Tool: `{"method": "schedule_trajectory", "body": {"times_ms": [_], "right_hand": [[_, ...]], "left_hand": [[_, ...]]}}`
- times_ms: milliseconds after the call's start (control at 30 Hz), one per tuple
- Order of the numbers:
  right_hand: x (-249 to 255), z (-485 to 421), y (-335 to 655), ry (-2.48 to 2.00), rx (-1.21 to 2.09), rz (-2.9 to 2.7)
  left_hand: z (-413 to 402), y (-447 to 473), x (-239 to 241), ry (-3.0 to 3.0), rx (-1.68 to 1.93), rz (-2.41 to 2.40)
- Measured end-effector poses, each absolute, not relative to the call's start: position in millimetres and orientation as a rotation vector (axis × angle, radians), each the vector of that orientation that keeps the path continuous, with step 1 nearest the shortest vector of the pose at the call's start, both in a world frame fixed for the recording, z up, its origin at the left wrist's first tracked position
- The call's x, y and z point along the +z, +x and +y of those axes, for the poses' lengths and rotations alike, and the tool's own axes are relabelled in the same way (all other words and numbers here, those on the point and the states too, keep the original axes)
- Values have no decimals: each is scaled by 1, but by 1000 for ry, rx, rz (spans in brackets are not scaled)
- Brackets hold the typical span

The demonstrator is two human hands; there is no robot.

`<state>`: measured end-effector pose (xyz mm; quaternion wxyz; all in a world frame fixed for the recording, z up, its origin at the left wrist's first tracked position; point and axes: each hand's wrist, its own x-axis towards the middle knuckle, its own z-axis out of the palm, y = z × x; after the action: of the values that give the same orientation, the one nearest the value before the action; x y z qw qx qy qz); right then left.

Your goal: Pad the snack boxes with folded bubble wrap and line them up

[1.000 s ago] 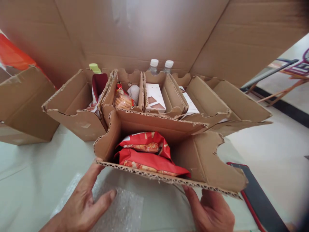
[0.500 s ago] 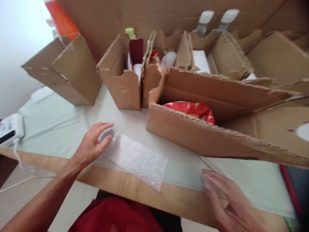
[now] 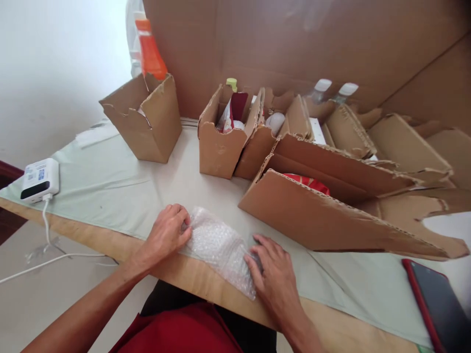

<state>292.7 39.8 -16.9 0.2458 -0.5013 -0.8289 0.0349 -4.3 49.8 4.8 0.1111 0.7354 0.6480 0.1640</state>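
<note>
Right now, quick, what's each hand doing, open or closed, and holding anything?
Left hand: fingers curled, gripping the left end of the bubble wrap.
Right hand: fingers bent, pressing on its right end.

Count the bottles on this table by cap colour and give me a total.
White caps: 2, one and another
Orange cap: 1
Green cap: 1
Total: 4 bottles

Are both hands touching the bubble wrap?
Touching. The head view shows the left hand gripping one end of the bubble wrap and the right hand with its fingers pressed on the other end.
</note>
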Motion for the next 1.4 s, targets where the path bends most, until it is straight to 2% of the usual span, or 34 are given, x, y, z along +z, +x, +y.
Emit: {"method": "schedule_trajectory", "body": {"times_ms": [67, 267, 433, 533, 667, 733, 833, 933, 1133, 1267, 1400], "right_hand": [[-12, 23, 291, -1363, 251, -2159], [-8, -22, 272, -1425, 1006, -1692], [-2, -16, 255, -1322, 1070, -1708], [6, -10, 256, -1276, 1097, -1772], [10, -12, 259, -1368, 1307, -1567], [9, -12, 257, -1384, 1430, -1416], [9, -11, 251, -1366, 1547, -1296], [8, -10, 252, -1362, 1455, -1345], [6, 3, 268, -1380, 829, -1833], [5, 24, 260, -1257, 805, -2065], [1, 36, 248, -1191, 853, -2058]], "left_hand": [[50, -6, 9, 2152, 548, 1867], [90, 4, 26, 2233, 689, 1797], [119, 18, 24, 2263, 718, 1768], [89, 10, 22, 2247, 783, 1575], [11, 0, 24, 2109, 755, 1240], [-20, 5, 20, 2150, 707, 1227], [-35, 21, 9, 2165, 874, 1377], [-22, 30, 3, 2003, 1001, 1516], [4, 28, 12, 1837, 982, 1524], [8, 30, 10, 1842, 939, 1496], [5, 23, 9, 1805, 884, 1436]]}}
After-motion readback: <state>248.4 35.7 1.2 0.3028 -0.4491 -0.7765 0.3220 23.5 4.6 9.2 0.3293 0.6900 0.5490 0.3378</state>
